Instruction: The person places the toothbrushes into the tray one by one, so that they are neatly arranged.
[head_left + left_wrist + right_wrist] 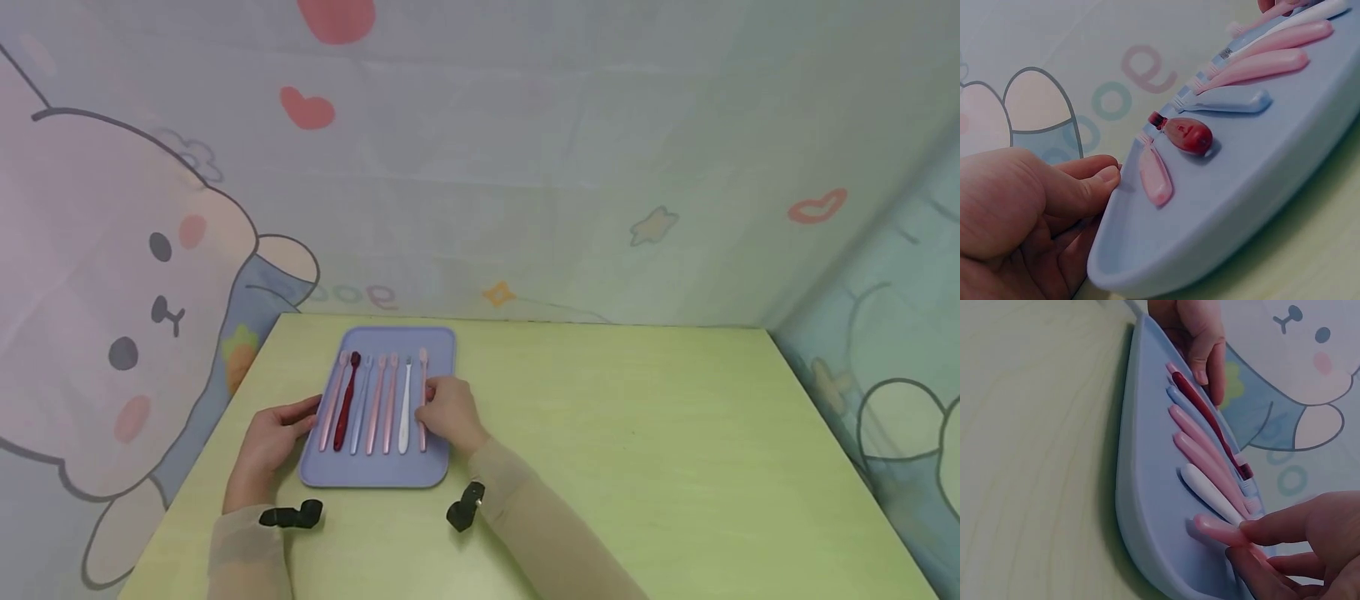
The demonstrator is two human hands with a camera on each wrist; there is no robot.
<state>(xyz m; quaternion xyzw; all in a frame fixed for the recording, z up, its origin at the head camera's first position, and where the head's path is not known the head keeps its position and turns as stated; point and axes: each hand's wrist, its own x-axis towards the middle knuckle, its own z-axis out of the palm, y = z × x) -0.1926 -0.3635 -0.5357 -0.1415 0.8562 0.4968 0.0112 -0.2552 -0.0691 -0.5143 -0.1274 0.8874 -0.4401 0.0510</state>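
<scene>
Several toothbrushes lie side by side in a blue-lilac tray (375, 472), heads toward the far end. At the right end of the row, my right hand (452, 414) pinches a pink toothbrush (1219, 531) between thumb and fingers. Beside it lies a white toothbrush (405, 417), then two pink ones, a light blue toothbrush (1229, 100) and a dark red toothbrush (345, 412). Another pink toothbrush (1155, 178) is leftmost. My left hand (267, 442) is at the tray's left rim, its thumb and fingertips right against the edge in the left wrist view.
The tray stands on the left part of a yellow-green table (637, 433). Behind the table hangs a cloth backdrop (525, 167) with cartoon prints. Black cameras (467, 506) are strapped to both wrists over beige sleeves (555, 533).
</scene>
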